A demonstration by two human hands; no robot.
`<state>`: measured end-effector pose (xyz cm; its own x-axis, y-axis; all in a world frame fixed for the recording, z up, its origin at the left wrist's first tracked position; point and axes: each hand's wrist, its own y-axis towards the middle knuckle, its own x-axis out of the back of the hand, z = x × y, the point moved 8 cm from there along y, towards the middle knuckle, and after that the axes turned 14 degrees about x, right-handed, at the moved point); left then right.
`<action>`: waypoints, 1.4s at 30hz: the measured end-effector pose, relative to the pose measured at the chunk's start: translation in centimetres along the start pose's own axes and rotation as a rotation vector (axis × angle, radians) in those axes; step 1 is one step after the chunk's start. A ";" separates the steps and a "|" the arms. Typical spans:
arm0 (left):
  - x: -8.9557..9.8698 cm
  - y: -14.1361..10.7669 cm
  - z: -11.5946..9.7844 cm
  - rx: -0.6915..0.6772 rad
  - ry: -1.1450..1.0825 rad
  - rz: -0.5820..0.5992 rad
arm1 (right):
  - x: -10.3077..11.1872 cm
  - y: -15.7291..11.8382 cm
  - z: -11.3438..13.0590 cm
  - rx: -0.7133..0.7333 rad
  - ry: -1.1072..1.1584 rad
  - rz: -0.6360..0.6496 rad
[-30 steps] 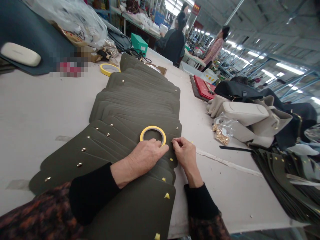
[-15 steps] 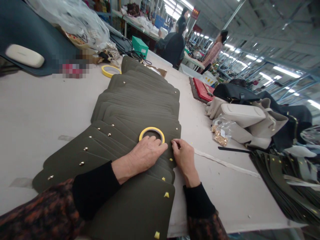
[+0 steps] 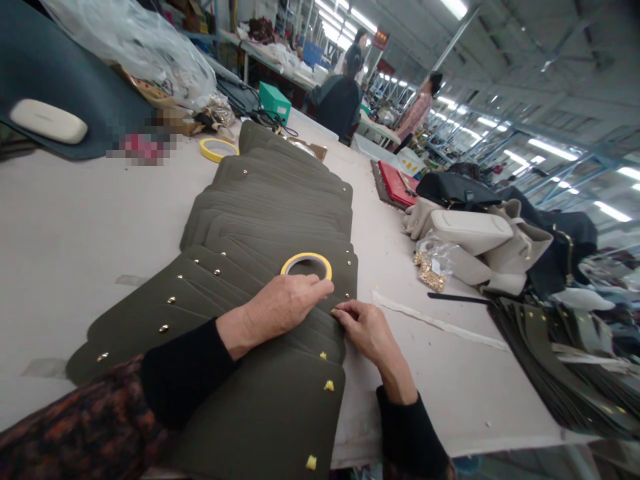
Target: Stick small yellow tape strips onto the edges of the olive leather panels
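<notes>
Overlapping dark olive panels (image 3: 260,400) lie fanned down the table, with small metal studs near their edges. My left hand (image 3: 280,303) rests over them, its fingers closed on the near rim of a yellow tape roll (image 3: 306,256). At the panels' right edge my right hand (image 3: 367,330) has thumb and forefinger pinched at a small piece of yellow tape (image 3: 334,311), mostly hidden by the fingertips. Below it, more yellow tape bits (image 3: 329,385) stick to the panels' right edges.
Another yellow tape roll (image 3: 219,149) lies behind at the left, near a green box (image 3: 275,103). Beige bags (image 3: 470,227), a plastic bag of gold-coloured hardware (image 3: 433,270) and a stack of olive pieces (image 3: 530,360) lie right. Two people are in the background.
My right hand has moved down the panels' edge from beside a stud to the tape piece below it. My left hand still holds the roll. The view has shifted slightly.
</notes>
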<state>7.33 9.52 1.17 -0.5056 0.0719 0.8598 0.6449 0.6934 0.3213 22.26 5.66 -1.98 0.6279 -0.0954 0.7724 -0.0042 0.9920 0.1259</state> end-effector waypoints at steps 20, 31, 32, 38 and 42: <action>0.3 -0.5 -0.8 -0.080 -0.093 0.013 | 1.0 -1.1 7.6 0.656 -0.196 -0.378; 0.3 0.1 -0.8 0.015 0.028 -0.018 | 1.1 -1.1 5.1 0.295 -0.061 -0.434; 0.4 0.1 -1.0 0.007 0.053 -0.040 | 1.0 -0.9 4.6 0.220 0.039 -0.435; 1.0 -0.5 -2.8 -0.063 0.035 -0.161 | 0.2 -0.1 -1.1 -0.168 0.516 -0.477; 0.1 -0.3 -2.2 0.001 0.076 -0.111 | 1.1 0.0 -5.3 -0.287 0.594 -0.457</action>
<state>8.33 7.80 2.07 -0.5289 -0.0602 0.8466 0.5869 0.6945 0.4161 27.07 5.94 -4.38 0.8288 -0.5178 0.2121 0.5031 0.8555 0.1228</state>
